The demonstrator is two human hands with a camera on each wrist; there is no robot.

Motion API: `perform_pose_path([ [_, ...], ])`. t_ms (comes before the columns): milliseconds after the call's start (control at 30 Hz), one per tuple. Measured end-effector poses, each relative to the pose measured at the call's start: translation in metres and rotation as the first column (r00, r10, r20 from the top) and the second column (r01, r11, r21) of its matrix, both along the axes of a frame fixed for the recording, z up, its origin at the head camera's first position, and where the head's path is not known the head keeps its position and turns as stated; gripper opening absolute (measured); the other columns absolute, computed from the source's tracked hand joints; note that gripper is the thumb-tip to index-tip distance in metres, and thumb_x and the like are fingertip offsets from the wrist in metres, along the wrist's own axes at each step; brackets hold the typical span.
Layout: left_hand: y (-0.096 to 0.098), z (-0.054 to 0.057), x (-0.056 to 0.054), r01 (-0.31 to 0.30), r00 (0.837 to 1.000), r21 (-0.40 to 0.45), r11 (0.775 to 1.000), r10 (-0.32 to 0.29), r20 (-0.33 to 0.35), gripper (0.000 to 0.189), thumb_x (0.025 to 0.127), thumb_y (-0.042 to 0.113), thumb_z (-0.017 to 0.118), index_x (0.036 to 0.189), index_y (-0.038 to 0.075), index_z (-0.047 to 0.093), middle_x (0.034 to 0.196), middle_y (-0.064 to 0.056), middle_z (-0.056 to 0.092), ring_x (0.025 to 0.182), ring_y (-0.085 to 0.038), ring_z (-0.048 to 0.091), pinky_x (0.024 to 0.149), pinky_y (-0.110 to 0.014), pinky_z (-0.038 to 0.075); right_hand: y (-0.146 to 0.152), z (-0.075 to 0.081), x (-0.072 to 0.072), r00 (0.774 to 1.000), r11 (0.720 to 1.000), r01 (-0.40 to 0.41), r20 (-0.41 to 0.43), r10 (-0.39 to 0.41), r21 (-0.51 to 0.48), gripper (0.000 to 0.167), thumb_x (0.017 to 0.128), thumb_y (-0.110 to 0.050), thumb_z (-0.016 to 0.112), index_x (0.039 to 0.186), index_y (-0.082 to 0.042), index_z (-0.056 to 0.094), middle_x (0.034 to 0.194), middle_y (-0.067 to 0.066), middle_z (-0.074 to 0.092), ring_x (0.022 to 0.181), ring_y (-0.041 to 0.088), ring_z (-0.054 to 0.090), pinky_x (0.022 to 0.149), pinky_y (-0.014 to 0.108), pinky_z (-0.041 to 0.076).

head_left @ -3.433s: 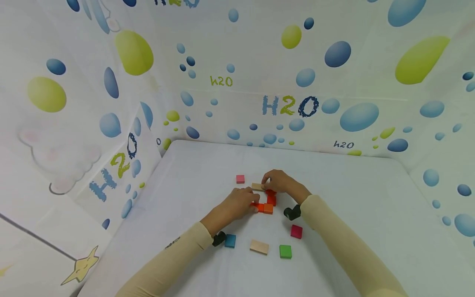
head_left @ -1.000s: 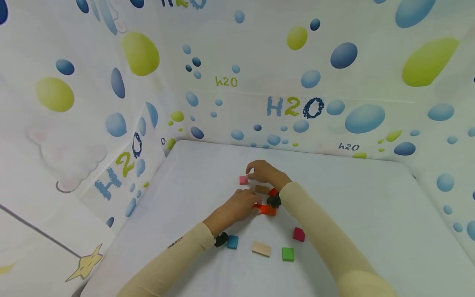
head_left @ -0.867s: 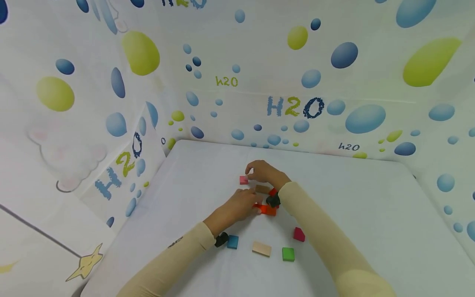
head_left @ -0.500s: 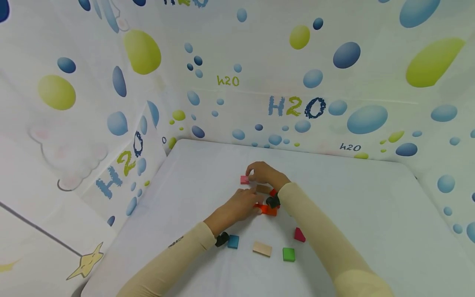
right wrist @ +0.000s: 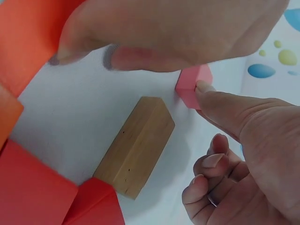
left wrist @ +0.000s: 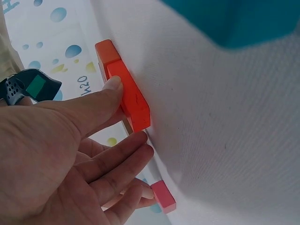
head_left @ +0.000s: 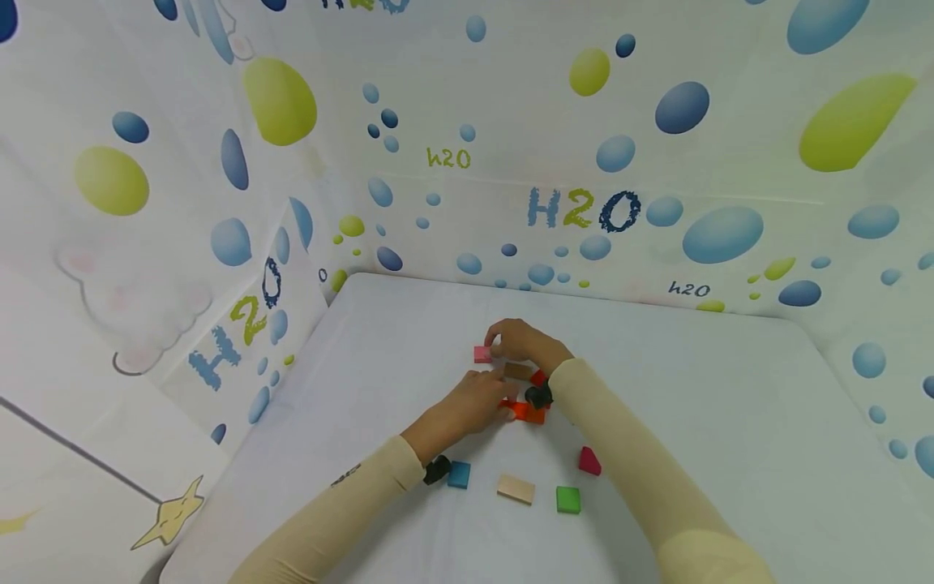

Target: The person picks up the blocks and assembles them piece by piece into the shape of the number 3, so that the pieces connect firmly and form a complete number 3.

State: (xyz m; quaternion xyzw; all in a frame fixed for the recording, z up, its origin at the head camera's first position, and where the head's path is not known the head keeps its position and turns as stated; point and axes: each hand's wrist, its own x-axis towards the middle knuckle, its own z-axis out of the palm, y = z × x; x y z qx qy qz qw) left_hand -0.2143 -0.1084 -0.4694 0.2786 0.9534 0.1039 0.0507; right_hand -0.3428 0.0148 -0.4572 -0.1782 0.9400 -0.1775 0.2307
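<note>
At the left, a blue square block (head_left: 458, 475) lies on the white cloth (head_left: 693, 405). Then the left hand (head_left: 476, 401) pinches a red-orange rectangular block (left wrist: 132, 101) between thumb and finger. Next, the right hand (head_left: 514, 341) grips a small pink rectangular block (head_left: 481, 354); whether that touches the cloth is hard to tell. Near it, a long plain wooden block (right wrist: 138, 147) touches a red block (right wrist: 97, 204). Nearer the person: a pale wooden block (head_left: 516, 489), a green square block (head_left: 568, 500), then a crimson slant-sided block (head_left: 589, 461).

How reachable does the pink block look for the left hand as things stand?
Probably no: the left hand pinches the red-orange block, and the right hand occupies the way, touching the pink block itself.
</note>
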Motion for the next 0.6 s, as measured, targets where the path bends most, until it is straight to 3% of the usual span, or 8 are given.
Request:
perform_pose_path([
  [600, 0.003, -0.005, -0.003, -0.005, 1.0, -0.026, 1.0, 0.005, 0.005, 0.021, 0.096, 0.035, 0.079, 0.11, 0.021, 0.073, 0.12, -0.004, 0.07, 0.123, -0.022, 0.06, 0.102, -0.048, 0.052, 0.019, 0.005, 0.003, 0.998, 0.998, -0.053, 0.017, 0.052, 0.025, 0.023, 0.101, -0.026, 0.07, 0.123, -0.019, 0.074, 0.134, 0.009, 0.066, 0.122, 0.03, 0.058, 0.11, 0.054, 0.049],
])
